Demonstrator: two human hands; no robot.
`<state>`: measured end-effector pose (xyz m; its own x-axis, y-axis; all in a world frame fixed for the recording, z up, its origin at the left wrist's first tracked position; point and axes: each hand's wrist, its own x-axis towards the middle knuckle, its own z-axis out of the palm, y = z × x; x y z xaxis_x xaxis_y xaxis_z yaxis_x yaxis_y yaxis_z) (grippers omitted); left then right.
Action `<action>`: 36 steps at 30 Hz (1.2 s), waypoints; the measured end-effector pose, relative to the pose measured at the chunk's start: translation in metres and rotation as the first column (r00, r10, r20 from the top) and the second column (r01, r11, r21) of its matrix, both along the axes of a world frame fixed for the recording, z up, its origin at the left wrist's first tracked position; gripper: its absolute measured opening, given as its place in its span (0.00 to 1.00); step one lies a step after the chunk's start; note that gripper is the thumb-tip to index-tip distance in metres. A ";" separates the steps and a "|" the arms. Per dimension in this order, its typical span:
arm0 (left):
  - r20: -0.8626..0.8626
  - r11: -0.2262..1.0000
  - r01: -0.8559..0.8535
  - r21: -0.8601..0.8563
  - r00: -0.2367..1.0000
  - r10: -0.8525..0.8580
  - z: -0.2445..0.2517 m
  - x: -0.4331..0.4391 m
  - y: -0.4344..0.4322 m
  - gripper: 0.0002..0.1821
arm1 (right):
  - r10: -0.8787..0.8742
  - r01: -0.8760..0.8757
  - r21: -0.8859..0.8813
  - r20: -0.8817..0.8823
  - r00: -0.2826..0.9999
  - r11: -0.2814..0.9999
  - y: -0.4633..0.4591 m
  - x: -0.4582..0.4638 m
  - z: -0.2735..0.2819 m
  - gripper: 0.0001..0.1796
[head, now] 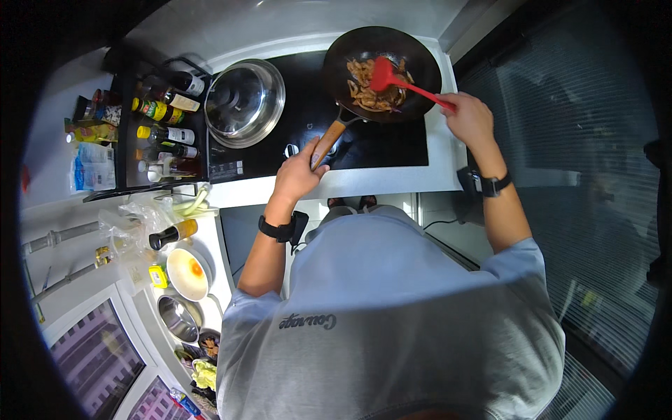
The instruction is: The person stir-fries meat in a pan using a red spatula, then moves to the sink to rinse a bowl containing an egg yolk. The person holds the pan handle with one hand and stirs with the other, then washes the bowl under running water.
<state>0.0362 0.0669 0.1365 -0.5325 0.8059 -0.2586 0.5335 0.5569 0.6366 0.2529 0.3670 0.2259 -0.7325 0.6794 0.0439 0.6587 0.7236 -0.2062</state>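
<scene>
My left hand [299, 175] grips the wooden handle [328, 144] of a dark wok [423, 63] on the right side of the black cooktop [299, 89]. Browned strips of food [367, 97], perhaps meat with some onion, lie in the middle of the pan. In my right hand [469, 119] is a red spatula [418, 90], held by its shaft over the wok's right rim. Its broad head rests on or just over the strips and hides some of them.
A steel pot with a glass lid [245, 103] stands on the cooktop's left side. Beyond it, a black rack [126, 142] holds several sauce bottles. On the left counter are a pepper mill [173, 234], a white bowl [181, 281] and a steel bowl [177, 319]. A glass panel [572, 157] borders the right.
</scene>
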 end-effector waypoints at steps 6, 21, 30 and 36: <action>0.031 0.996 0.051 -0.067 0.998 -0.049 0.000 -0.006 0.002 0.40 | -0.193 0.193 0.000 0.049 0.980 0.981 -0.026 0.031 0.057 0.14; 0.012 0.991 0.122 -0.047 0.993 -0.121 0.000 -0.014 0.003 0.40 | -0.110 0.103 -0.072 -0.100 0.989 0.992 -0.062 -0.007 -0.027 0.16; 0.019 0.994 0.102 -0.047 0.995 -0.101 -0.003 -0.013 0.003 0.39 | -0.133 0.118 -0.077 -0.231 0.964 0.990 -0.035 -0.019 -0.030 0.16; 0.016 0.993 0.098 -0.061 0.995 -0.097 0.002 -0.011 0.005 0.39 | -0.144 0.129 -0.113 -0.140 0.980 0.985 -0.005 -0.067 -0.028 0.16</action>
<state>0.0251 0.0722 0.1388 -0.4483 0.8362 -0.3160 0.5790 0.5410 0.6100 0.1855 0.3619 0.1978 -0.6231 0.7791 0.0689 0.7070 0.5988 -0.3763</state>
